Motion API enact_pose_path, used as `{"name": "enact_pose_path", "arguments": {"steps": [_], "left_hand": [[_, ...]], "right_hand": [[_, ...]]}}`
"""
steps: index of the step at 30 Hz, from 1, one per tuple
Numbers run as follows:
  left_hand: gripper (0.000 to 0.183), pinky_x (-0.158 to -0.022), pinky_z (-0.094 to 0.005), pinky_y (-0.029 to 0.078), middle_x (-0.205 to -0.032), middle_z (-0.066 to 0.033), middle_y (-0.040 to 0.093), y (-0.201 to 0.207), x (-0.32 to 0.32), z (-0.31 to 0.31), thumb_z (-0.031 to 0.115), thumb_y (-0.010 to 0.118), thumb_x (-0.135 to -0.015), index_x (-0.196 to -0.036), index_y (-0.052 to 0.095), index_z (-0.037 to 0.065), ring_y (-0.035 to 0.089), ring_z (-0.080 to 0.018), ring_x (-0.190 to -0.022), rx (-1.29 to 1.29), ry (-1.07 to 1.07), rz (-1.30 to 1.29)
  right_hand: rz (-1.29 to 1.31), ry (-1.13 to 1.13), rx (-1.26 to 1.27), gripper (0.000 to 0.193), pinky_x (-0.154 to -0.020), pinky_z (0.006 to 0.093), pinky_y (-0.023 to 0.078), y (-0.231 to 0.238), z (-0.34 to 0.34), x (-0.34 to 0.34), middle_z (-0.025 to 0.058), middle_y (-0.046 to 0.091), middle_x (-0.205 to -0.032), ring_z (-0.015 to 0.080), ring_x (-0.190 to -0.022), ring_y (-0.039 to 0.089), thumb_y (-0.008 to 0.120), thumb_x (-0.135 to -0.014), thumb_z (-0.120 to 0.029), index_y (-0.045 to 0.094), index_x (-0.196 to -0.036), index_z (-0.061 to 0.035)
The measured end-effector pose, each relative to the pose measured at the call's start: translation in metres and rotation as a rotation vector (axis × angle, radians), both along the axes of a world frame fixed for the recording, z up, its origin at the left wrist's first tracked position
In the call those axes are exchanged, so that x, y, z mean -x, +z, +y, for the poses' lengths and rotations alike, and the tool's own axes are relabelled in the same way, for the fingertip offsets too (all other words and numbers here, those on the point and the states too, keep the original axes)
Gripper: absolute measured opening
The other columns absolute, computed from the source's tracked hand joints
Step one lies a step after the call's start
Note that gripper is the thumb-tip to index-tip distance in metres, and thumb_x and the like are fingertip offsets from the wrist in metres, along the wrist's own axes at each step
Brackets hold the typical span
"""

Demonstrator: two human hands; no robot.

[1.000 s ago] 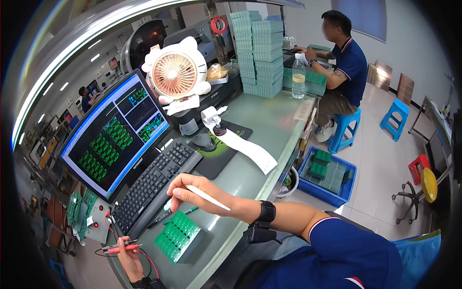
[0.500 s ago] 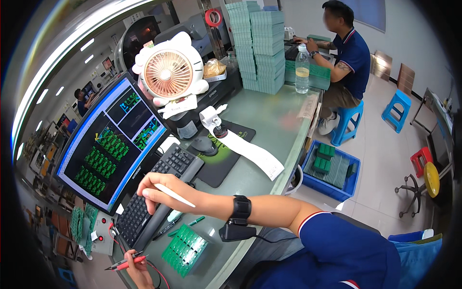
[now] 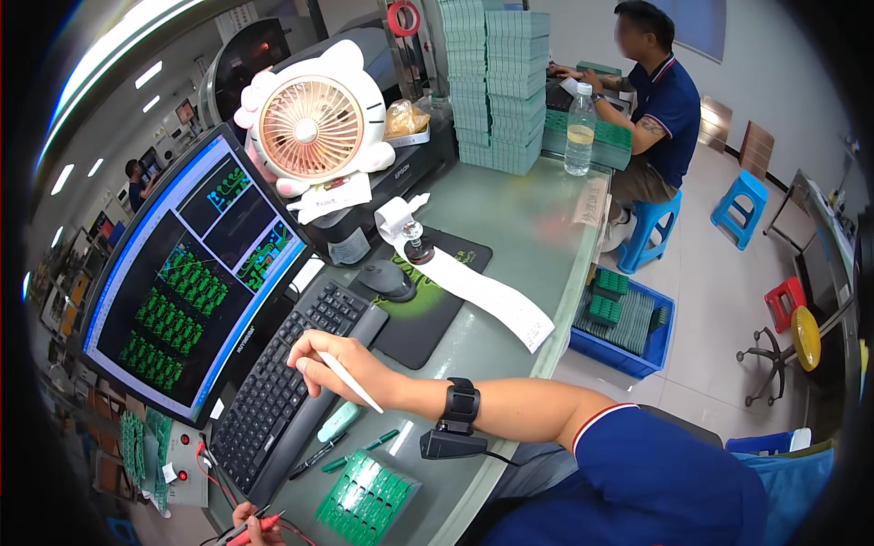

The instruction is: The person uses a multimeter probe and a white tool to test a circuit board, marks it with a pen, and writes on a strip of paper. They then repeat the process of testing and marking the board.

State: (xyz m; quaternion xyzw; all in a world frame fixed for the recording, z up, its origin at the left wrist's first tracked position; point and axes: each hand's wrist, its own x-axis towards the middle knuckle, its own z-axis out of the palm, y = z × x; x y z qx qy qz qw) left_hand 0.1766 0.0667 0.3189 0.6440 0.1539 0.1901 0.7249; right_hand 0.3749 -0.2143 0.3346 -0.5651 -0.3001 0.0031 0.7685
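Observation:
My right hand is closed around a slim white pointed stick above the right end of the black keyboard. A black strap with a small box is on that wrist. At the lower left, my left hand grips a red test probe with a dark probe beside it; the picture's edge cuts off part of this hand. A stacked block of green circuit boards lies on the table between my hands, near pens and a pale green highlighter.
A monitor with a green board layout stands behind the keyboard. Beyond are a mouse, a paper roll, a fan, tall board stacks and a bottle. A co-worker sits far right; a blue crate is on the floor.
The view has shifted slightly. My right hand, still holding the stick, sits a little farther right, and the highlighter shows more fully. My left hand is lower in the picture with its probes.

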Motion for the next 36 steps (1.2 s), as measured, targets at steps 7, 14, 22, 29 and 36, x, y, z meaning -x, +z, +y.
{"name": "enact_pose_path", "arguments": {"steps": [7,14,22,29,36], "left_hand": [[0.012,-0.060,-0.0198,0.044,-0.080,-0.0074,0.062,0.013,0.005,-0.006,0.009,0.056,-0.092,-0.101,0.058,0.001,0.059,-0.0122,-0.069,-0.011,0.061,-0.019],[0.015,-0.056,-0.0208,0.042,-0.080,-0.0012,0.052,-0.002,0.004,-0.002,0.020,0.053,-0.096,-0.097,0.051,0.006,0.055,-0.0082,-0.064,-0.032,0.068,-0.190],[0.013,-0.059,-0.0239,0.045,-0.080,-0.0038,0.050,0.002,0.010,0.007,0.016,0.052,-0.095,-0.095,0.050,0.003,0.054,-0.0115,-0.063,-0.004,0.079,-0.210],[0.014,-0.058,-0.0227,0.044,-0.075,-0.0029,0.051,0.003,0.005,-0.001,0.018,0.053,-0.094,-0.095,0.050,0.004,0.054,-0.0105,-0.061,-0.029,0.103,-0.176],[0.014,-0.058,-0.0235,0.046,-0.077,-0.0030,0.051,0.005,0.004,-0.001,0.017,0.054,-0.094,-0.095,0.051,0.003,0.055,-0.0113,-0.061,-0.042,0.121,-0.159]], "right_hand": [[-0.040,-0.040,0.010,0.015,-0.064,0.0238,0.046,-0.003,0.000,-0.013,0.0018,0.059,-0.069,0.0076,-0.065,0.057,0.048,-0.097,-0.014,0.055,-0.100,-0.0013],[-0.213,-0.088,0.053,0.018,-0.081,0.0280,0.048,0.040,-0.013,-0.071,0.0064,0.067,-0.084,0.0123,-0.084,0.061,0.051,-0.097,-0.019,0.055,-0.098,-0.0019],[-0.323,-0.299,0.928,0.016,-0.069,0.0388,0.050,0.023,-0.025,-0.101,0.0058,0.070,-0.079,0.0278,-0.079,0.068,0.050,-0.092,-0.024,0.058,-0.093,-0.0107],[-0.521,-0.299,1.009,0.012,-0.068,0.0433,0.046,-0.001,-0.023,-0.120,0.0068,0.068,-0.078,0.0302,-0.077,0.065,0.050,-0.089,-0.023,0.057,-0.087,-0.0131],[-0.480,-0.389,1.283,0.008,-0.075,0.0413,0.038,-0.012,-0.017,-0.144,0.0058,0.063,-0.083,0.0267,-0.091,0.059,0.051,-0.086,-0.020,0.056,-0.092,-0.0172]]}}
